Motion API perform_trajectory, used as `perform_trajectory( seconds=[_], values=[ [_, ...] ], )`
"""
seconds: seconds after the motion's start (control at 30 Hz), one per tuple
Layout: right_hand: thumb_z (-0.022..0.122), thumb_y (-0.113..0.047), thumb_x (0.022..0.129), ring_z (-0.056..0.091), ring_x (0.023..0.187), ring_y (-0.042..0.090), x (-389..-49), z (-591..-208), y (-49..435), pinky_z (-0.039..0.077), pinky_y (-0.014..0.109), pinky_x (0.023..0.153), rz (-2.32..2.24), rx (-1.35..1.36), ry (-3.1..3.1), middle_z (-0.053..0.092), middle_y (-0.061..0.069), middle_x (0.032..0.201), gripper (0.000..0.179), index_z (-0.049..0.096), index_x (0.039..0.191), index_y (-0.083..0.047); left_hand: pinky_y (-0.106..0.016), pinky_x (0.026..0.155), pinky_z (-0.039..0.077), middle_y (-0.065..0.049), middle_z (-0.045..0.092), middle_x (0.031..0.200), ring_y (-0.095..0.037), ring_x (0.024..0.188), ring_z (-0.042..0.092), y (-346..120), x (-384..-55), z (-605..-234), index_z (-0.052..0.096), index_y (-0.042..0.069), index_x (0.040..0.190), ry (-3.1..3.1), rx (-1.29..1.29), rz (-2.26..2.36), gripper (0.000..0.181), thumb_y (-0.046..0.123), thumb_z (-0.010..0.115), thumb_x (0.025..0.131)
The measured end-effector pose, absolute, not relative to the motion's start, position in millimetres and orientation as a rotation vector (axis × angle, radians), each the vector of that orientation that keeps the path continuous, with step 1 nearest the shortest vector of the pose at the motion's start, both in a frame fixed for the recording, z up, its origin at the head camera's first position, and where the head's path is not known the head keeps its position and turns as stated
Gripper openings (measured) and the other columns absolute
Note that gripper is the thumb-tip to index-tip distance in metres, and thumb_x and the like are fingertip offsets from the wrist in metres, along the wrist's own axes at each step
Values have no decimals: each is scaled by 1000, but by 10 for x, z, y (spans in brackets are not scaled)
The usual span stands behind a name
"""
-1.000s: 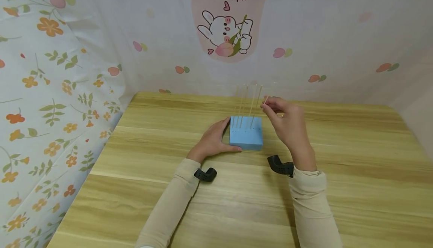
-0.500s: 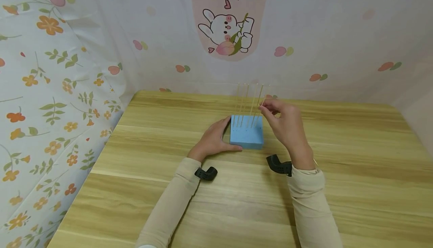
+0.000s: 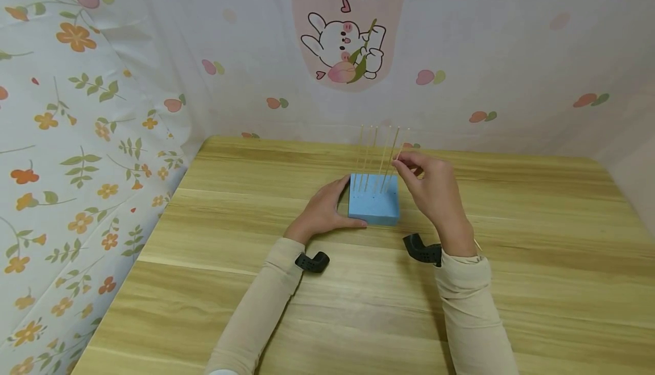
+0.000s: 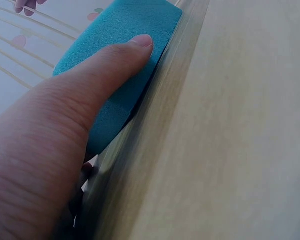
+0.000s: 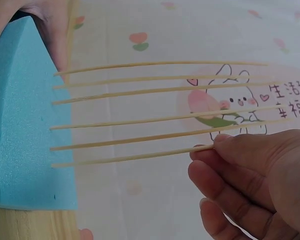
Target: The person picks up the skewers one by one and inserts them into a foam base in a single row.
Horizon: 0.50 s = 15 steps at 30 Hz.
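A blue foam block lies on the table, with several thin bamboo skewers standing in a row in its top. My left hand holds the block from its left side, thumb across the front face, the other fingers at the back and partly hidden. My right hand pinches one more bamboo skewer between thumb and index finger, at the right end of the row. In the right wrist view this skewer's lower end meets the block's top. Small holes dot the block's top surface.
The wooden table carries the block near its back edge. A patterned cloth hangs behind and to the left. Partly behind the right wrist, a thin pale stick shows. Black wrist mounts sit on both sleeves.
My right hand has moved slightly left and down with the skewer, closer to the block's right side, then stays nearly still. The left hand keeps its hold on the block.
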State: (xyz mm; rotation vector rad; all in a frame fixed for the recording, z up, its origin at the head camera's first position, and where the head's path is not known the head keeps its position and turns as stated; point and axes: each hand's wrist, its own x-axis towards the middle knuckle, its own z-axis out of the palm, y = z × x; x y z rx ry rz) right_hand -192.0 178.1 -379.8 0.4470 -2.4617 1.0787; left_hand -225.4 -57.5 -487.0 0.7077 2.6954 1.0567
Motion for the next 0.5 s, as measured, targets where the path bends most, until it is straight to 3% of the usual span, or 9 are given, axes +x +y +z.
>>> perform_trajectory(
  seconds=[0.33, 0.5],
  values=[
    [71, -6, 99, 69, 79, 31, -1929, -3811, 1794, 57, 49, 72, 1044, 447, -2472, 76, 18, 91, 16, 78, 107, 6, -47, 123, 27, -11, 33, 166, -28, 152, 32, -570, -2255, -4878, 20, 8, 166, 2697, 703, 1063, 126, 58, 89, 73],
    [70, -6, 99, 69, 77, 31, -1938, -3827, 1796, 54, 44, 69, 1026, 453, -2467, 76, 17, 90, 17, 78, 108, 5, -47, 123, 28, -11, 32, 167, -29, 153, 31, -569, -2253, -4873, 20, 9, 166, 2691, 694, 1062, 126, 59, 89, 73]
  ],
)
